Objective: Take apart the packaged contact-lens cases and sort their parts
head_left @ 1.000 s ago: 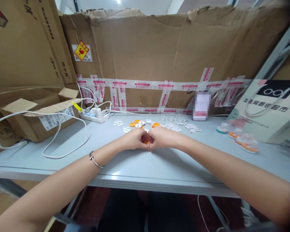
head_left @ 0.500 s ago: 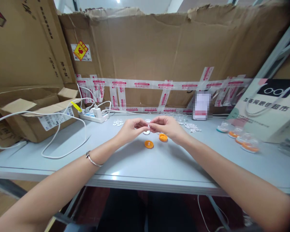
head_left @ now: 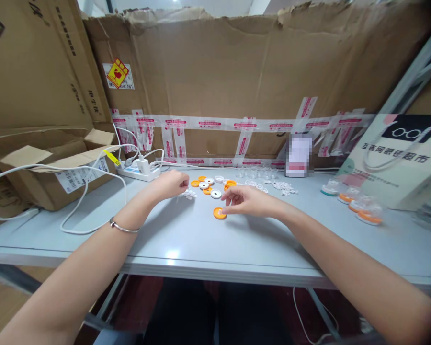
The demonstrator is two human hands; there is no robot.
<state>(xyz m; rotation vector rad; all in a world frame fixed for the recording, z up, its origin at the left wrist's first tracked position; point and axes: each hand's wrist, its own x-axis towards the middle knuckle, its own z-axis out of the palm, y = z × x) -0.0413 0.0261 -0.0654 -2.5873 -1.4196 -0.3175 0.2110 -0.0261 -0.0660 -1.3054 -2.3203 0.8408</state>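
My left hand [head_left: 173, 184] is on the left with its fingers curled in, just behind a cluster of small white pieces [head_left: 190, 195]. Whatever its fingertips hold, if anything, is hidden. My right hand [head_left: 244, 200] reaches to an orange round disc [head_left: 220, 213] with a raised rim. Its thumb and fingertips come together at the disc's right side, by a small pale piece at the centre. Whether they grip that piece is too small to make out. A white ring-shaped disc [head_left: 215, 193] lies just behind, among more orange and white discs [head_left: 204, 185].
Clear plastic parts [head_left: 253, 172] and loose white pieces [head_left: 284, 187] lie toward the back. Several clear-topped assemblies [head_left: 369, 215] sit right, before a paper bag [head_left: 391, 163]. A phone [head_left: 298, 155] leans on the cardboard. A power strip [head_left: 138, 171], white cable and open carton are left.
My hands were together over the discs and have parted. The left moved left to the small white pieces; the right moved slightly down to the orange disc. The discs behind are uncovered.
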